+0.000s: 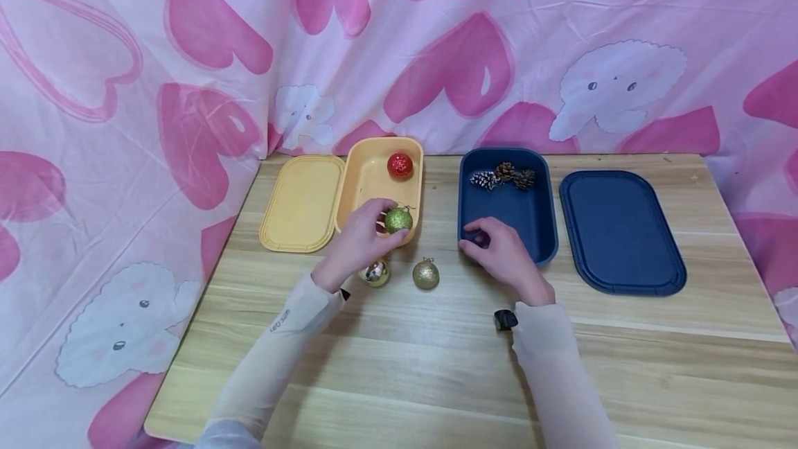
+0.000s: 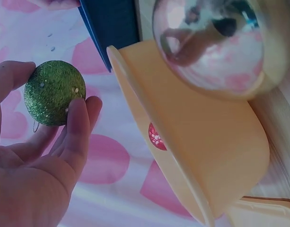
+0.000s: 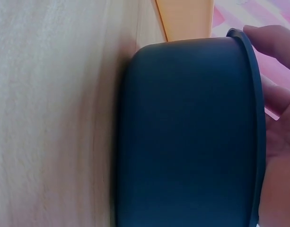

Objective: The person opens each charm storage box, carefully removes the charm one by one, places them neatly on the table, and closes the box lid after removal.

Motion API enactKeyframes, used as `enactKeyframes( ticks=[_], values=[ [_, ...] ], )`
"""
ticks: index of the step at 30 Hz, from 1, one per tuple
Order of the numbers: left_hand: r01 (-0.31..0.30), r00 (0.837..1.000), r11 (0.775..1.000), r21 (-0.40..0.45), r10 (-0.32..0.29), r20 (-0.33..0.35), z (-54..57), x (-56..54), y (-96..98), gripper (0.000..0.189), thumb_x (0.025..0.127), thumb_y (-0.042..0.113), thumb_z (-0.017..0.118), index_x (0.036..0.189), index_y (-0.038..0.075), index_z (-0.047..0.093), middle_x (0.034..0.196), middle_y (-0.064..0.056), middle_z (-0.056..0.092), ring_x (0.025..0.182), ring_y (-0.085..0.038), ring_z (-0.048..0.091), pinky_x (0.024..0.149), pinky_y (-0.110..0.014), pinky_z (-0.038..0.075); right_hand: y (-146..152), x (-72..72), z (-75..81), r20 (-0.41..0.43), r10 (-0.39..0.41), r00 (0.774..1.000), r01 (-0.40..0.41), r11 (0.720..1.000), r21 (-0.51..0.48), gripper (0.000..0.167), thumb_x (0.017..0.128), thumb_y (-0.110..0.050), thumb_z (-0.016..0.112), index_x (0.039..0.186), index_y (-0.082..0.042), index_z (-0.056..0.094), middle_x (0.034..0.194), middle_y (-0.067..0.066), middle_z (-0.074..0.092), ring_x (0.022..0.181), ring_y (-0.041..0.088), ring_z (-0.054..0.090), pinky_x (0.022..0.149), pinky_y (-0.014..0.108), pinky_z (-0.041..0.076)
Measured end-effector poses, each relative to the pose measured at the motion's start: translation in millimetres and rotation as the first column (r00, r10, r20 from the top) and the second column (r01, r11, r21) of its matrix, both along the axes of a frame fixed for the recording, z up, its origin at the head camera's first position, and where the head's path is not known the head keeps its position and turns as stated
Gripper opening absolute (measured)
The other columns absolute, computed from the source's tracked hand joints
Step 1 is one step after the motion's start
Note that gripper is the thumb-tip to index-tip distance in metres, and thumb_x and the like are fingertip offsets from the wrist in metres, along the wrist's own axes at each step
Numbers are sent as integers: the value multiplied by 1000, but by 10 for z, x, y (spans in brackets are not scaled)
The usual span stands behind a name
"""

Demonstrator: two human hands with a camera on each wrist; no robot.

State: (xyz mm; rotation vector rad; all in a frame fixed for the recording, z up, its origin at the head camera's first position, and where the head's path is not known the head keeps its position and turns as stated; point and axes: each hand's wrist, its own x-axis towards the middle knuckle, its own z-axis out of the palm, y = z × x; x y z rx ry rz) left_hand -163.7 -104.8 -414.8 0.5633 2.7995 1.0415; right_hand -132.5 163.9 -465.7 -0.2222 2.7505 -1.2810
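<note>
My left hand point(image 1: 360, 238) pinches a green glitter Christmas bauble point(image 1: 399, 220) between thumb and fingers. It holds the bauble over the near end of the yellow box point(image 1: 368, 189), and the left wrist view shows the bauble point(image 2: 55, 93) above the rim. A red bauble point(image 1: 400, 166) lies inside at the far end. My right hand point(image 1: 501, 248) is over the near left corner of the navy box point(image 1: 524, 217), fingers loosely bent, a fingertip point(image 3: 252, 31) right at the rim. Several pine cones point(image 1: 504, 171) lie at that box's far end.
A shiny gold bauble point(image 1: 374, 273), partly hidden by my left hand, and a gold glitter bauble point(image 1: 426, 274) sit on the wooden table point(image 1: 399, 380). The yellow lid point(image 1: 303, 203) lies left of its box, the navy lid point(image 1: 623, 231) right. A pink patterned curtain point(image 1: 436, 54) hangs behind.
</note>
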Motion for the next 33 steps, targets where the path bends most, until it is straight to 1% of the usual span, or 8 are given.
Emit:
enactKeyframes(
  ticks=[10, 15, 19, 24, 26, 28, 31, 33],
  values=[
    [23, 999, 998, 54, -22, -34, -8, 82, 55, 45, 82, 27, 74, 118, 7, 56, 105, -7, 61, 87, -18, 64, 75, -28, 57, 152, 34, 49, -32, -49, 998, 49, 999, 1, 31, 94, -26, 62, 118, -7, 64, 113, 10, 62, 98, 25, 57, 85, 44, 49],
    [44, 998, 996, 76, -40, -49, 2, 113, 74, 44, 82, 26, 74, 117, 6, 57, 105, -7, 60, 88, -18, 64, 75, -28, 57, 302, 35, 23, -148, -107, 983, 108, 994, 2, 29, 93, -22, 63, 114, -3, 66, 114, 14, 63, 104, 29, 55, 88, 47, 47],
    [62, 997, 995, 76, -58, -52, 12, 140, 92, 44, 83, 27, 74, 118, 8, 57, 106, -6, 60, 87, -20, 63, 74, -30, 56, 414, 43, 17, -263, -190, 946, 193, 981, -15, 22, 91, -16, 63, 107, -1, 68, 110, 17, 64, 102, 32, 51, 84, 47, 42],
    [75, 997, 994, 75, -73, -21, 23, 194, 124, 44, 84, 29, 73, 120, 10, 55, 107, -3, 59, 86, -18, 58, 73, -28, 53, 504, 54, 39, -367, -348, 863, 342, 936, -83, 16, 89, -9, 64, 99, 2, 69, 107, 21, 65, 102, 37, 49, 87, 49, 37],
    [76, 997, 994, 79, -76, -5, 20, 222, 144, 44, 85, 29, 72, 121, 11, 54, 107, -3, 58, 86, -16, 56, 72, -26, 52, 529, 65, 39, -368, -416, 831, 409, 907, -102, 18, 89, -9, 63, 101, 3, 68, 110, 22, 63, 104, 39, 47, 89, 50, 36],
    [85, 996, 993, 86, -86, 1, 12, 246, 166, 43, 86, 29, 71, 120, 10, 54, 107, -3, 58, 86, -15, 55, 73, -26, 52, 544, 86, 37, -335, -477, 812, 469, 876, -111, 23, 90, -11, 62, 107, 3, 66, 117, 23, 58, 108, 39, 43, 90, 51, 35],
    [109, 994, 990, 88, -108, -12, -12, 285, 201, 42, 85, 29, 71, 119, 9, 55, 105, -3, 59, 85, -14, 55, 72, -24, 51, 559, 104, 24, -286, -534, 796, 524, 844, -115, 31, 91, -14, 61, 117, 3, 62, 126, 24, 51, 117, 40, 38, 95, 53, 34],
    [127, 992, 988, 91, -127, -14, -26, 307, 225, 42, 85, 29, 72, 118, 8, 55, 104, -3, 59, 84, -13, 54, 71, -24, 50, 567, 111, 11, -245, -549, 799, 541, 834, -104, 37, 92, -16, 60, 123, 2, 58, 132, 24, 46, 122, 40, 35, 98, 54, 34]
  ],
)
